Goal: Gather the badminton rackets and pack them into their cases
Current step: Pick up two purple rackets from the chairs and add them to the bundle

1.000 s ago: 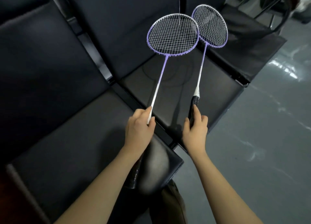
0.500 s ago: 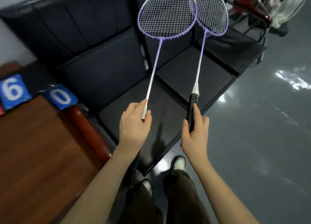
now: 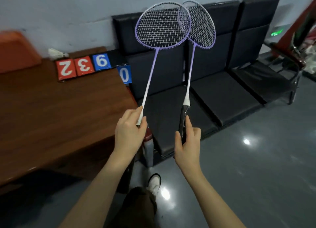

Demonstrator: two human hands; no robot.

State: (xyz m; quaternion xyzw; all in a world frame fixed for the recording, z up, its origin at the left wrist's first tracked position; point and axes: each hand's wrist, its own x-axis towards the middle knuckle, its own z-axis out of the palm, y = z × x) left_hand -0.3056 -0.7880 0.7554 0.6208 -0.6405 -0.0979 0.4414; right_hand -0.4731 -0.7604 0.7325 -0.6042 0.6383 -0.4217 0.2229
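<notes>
I hold two purple badminton rackets upright in front of me. My left hand (image 3: 130, 133) grips the left racket (image 3: 162, 25) at the white base of its shaft, handle hidden below my hand. My right hand (image 3: 187, 145) is closed on the black handle of the right racket (image 3: 202, 27). The two string heads overlap slightly near the top, the left one in front. No racket case is in view.
A brown wooden table (image 3: 51, 111) stands at the left with a flip scoreboard (image 3: 85, 66) and a white shuttlecock (image 3: 56, 53) at its far edge. A row of black padded seats (image 3: 222, 94) runs along the wall ahead. Grey glossy floor (image 3: 256, 159) lies to the right.
My view has swung left and up from the seats, so the table and scoreboard came into sight. Both hands kept their rackets; the heads now overlap a little more.
</notes>
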